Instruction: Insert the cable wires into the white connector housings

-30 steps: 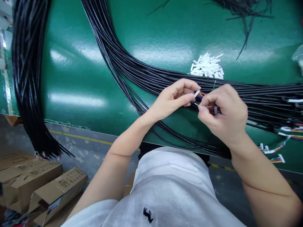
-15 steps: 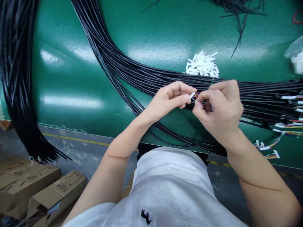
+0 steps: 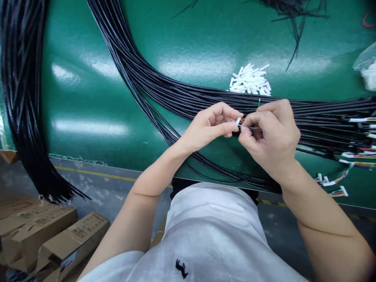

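Between thumb and fingertips, my left hand point(image 3: 213, 123) grips a small white connector housing point(image 3: 238, 121). Thin coloured wires point(image 3: 242, 122) run from the housing into the pinched fingers of my right hand point(image 3: 272, 135). One loose green-tipped wire point(image 3: 259, 102) sticks up above the right fingers. Both hands are over a thick bundle of black cables point(image 3: 188, 92) lying across the table. Just beyond them is a pile of white connector housings point(image 3: 251, 80). How far each wire sits in the housing is hidden by the fingers.
The green table point(image 3: 182, 35) also bears finished-looking wire ends with white connectors point(image 3: 342, 191) at right, a plastic bag point(image 3: 368, 70) and dark thin strips point(image 3: 296, 15). A second black cable bundle point(image 3: 23, 102) hangs over the left edge. Cardboard boxes point(image 3: 73, 239) stand on the floor.
The white housing has turned slightly more upright in my left fingers. My right hand has shifted a little to the left, and the green-tipped wire has moved left with it.
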Tool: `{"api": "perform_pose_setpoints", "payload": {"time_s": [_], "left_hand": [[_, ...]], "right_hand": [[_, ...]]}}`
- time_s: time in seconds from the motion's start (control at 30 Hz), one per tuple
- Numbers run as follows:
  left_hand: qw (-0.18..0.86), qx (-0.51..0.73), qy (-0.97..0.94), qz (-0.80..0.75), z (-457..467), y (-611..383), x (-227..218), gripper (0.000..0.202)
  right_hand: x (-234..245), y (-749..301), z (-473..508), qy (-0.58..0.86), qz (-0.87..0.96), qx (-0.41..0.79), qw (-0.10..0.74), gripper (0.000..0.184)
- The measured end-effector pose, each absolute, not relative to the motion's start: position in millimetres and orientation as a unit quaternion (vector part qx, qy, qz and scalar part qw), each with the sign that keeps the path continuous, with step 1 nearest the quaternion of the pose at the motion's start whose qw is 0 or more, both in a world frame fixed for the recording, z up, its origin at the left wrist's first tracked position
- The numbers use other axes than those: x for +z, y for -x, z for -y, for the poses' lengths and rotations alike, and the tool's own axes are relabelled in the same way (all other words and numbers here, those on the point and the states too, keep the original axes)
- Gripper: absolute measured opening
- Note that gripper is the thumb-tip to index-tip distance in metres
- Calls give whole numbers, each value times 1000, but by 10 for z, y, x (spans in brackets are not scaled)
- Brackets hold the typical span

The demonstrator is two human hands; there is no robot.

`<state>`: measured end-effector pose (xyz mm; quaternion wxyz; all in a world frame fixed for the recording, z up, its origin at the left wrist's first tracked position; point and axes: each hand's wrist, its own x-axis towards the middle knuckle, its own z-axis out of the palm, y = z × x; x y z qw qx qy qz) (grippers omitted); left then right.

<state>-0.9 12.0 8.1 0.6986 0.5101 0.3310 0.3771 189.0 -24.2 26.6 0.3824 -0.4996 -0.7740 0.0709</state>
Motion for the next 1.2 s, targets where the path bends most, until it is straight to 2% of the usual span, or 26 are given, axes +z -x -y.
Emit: {"api": "perform_pose_setpoints", "payload": {"time_s": [0.17,0.5,0.57,0.67,0.8,0.93,1.1,1.2], "left_hand": [[710,371,-507,-319,-158,31,71,40],[654,375,-570,-328,-198,53,121,44],[626,390,-589,-329,-174,41,104,44],[556,429,-623,-343,-150,16,41,41],[464,480,-659,-347,-134,-12,-28,32],[424,504,-668,-347,-135,-10,-53,25],[443,503,-653,-353,-145,3,-66,27],[457,509,-637,-356,-149,5,-67,29]], "right_hand": [[320,-1891,245,497,771,106,383,16],[406,-1848,295,362,810,228,402,22],[389,-1851,287,392,765,275,430,17],[373,-1871,246,478,596,405,503,11],[394,-1925,163,483,462,563,486,10],[433,-1955,110,452,416,607,503,18],[437,-1949,88,449,394,628,499,17],[441,-1953,72,452,396,639,479,23]]}}
